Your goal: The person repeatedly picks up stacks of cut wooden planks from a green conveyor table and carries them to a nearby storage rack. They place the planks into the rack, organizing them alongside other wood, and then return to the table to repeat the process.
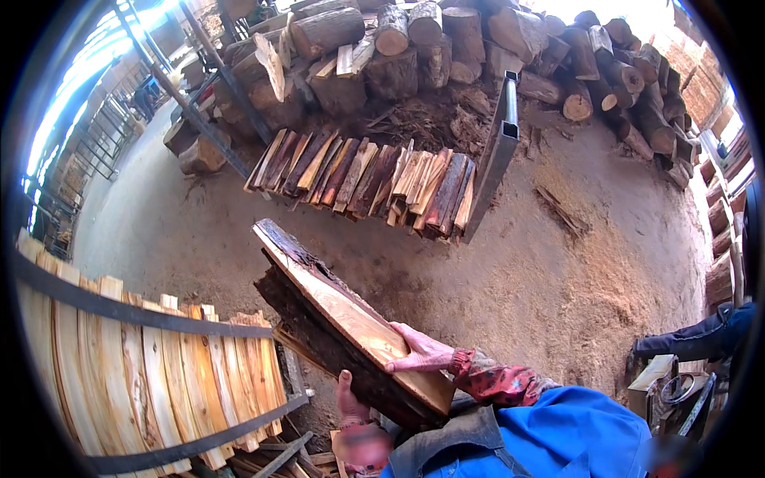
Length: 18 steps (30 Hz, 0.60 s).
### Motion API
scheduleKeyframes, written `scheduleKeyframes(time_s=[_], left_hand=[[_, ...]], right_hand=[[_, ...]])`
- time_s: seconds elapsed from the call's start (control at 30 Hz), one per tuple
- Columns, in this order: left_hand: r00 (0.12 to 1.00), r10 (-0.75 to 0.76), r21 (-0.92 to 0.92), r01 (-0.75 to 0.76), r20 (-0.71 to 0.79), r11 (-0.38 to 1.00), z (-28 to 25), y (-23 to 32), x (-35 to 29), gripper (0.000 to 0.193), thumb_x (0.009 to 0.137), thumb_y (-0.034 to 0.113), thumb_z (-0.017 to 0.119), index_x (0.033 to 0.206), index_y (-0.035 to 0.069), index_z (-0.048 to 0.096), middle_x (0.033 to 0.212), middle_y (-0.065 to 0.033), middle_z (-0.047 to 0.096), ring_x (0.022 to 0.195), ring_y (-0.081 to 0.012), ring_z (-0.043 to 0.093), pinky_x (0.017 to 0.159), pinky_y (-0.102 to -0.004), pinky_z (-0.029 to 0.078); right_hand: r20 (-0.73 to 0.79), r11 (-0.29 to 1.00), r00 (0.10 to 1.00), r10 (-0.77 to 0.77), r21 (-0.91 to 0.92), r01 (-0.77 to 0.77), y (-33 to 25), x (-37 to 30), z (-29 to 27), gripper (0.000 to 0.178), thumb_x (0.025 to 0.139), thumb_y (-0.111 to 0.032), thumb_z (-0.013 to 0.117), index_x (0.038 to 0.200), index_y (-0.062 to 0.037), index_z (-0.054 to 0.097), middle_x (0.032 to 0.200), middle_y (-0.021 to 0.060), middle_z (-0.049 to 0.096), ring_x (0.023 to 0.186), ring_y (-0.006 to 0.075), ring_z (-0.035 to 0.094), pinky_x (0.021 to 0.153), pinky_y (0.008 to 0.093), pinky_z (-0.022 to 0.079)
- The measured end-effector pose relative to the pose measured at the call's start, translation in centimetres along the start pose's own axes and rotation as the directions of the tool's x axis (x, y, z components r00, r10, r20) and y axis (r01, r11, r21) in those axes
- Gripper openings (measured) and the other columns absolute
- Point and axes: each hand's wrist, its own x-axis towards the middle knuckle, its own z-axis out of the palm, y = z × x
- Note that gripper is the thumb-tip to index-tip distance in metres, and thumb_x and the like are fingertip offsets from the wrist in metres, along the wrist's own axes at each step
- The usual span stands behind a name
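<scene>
A stack of long wood slabs point(343, 307) with dark bark edges and a pale sawn top face slants in front of my body, its far end pointing up and left. My right hand point(422, 350) grips the upper slab near its close end, the thumb and fingers laid over the sawn face and edge. From below and to the left, my left hand point(351, 405) supports the bark-covered side. Its thumb shows against the wood; the other fingers are hidden beneath.
Split wood pieces point(366, 179) stand in a row inside a metal frame point(498, 151) ahead. A strapped bundle of pale boards point(159, 366) is at the left. Logs point(478, 40) are piled at the back. Another person's leg point(685, 342) shows at the right, beside a metal machine point(665, 390).
</scene>
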Motion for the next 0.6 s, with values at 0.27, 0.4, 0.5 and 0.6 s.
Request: scheduleKeyframes(time_s=[0.27, 0.4, 0.5, 0.6], left_hand=[[0.997, -0.05, -0.03, 0.052, 0.054, 0.998, 3.5, 5.7, 13.1, 0.056, 0.091, 0.041, 0.059, 0.13, 0.001, 0.049, 0.122, -0.0126, 0.06, 0.109, -0.0297, 0.059, 0.097, -0.0432, 0.047], [0.981, -0.152, 0.012, 0.151, 0.123, 0.988, 5.5, 9.8, 19.4, 0.054, 0.091, 0.04, 0.06, 0.127, 0.001, 0.051, 0.119, -0.0132, 0.062, 0.105, -0.0288, 0.061, 0.094, -0.0418, 0.049], [0.962, -0.221, -0.012, 0.226, 0.158, 0.974, 7.6, 11.9, 23.4, 0.053, 0.089, 0.033, 0.063, 0.128, 0.001, 0.049, 0.118, -0.0141, 0.061, 0.104, -0.0287, 0.062, 0.092, -0.0407, 0.051], [0.95, -0.26, 0.007, 0.263, 0.172, 0.965, 9.7, 13.1, 27.5, 0.053, 0.088, 0.031, 0.064, 0.128, 0.001, 0.049, 0.118, -0.0143, 0.061, 0.104, -0.0283, 0.062, 0.092, -0.0399, 0.05]], right_hand=[[-0.03, 1.0, 1.0, -0.007, 0.003, 0.007, -2.3, 12.4, -5.4, 0.109, 0.067, -0.05, 0.081, 0.142, 0.008, 0.027, 0.135, 0.0257, 0.044, 0.128, 0.0313, 0.042, 0.108, 0.0366, 0.033], [-0.149, 0.993, 0.988, -0.047, 0.103, 0.063, -3.9, 17.4, -6.3, 0.106, 0.065, -0.043, 0.086, 0.141, 0.0056, 0.031, 0.134, 0.0188, 0.045, 0.127, 0.0245, 0.042, 0.107, 0.0355, 0.034], [-0.159, 0.982, 0.986, 0.057, 0.185, -0.026, -6.8, 20.3, -8.7, 0.107, 0.064, -0.044, 0.086, 0.141, 0.0056, 0.031, 0.138, 0.0197, 0.041, 0.129, 0.025, 0.039, 0.107, 0.0374, 0.034], [-0.239, 0.993, 0.965, 0.111, 0.054, -0.1, -5.5, 23.0, -10.3, 0.112, 0.063, -0.055, 0.083, 0.141, 0.0052, 0.03, 0.132, 0.021, 0.044, 0.127, 0.0293, 0.041, 0.107, 0.0389, 0.033]])
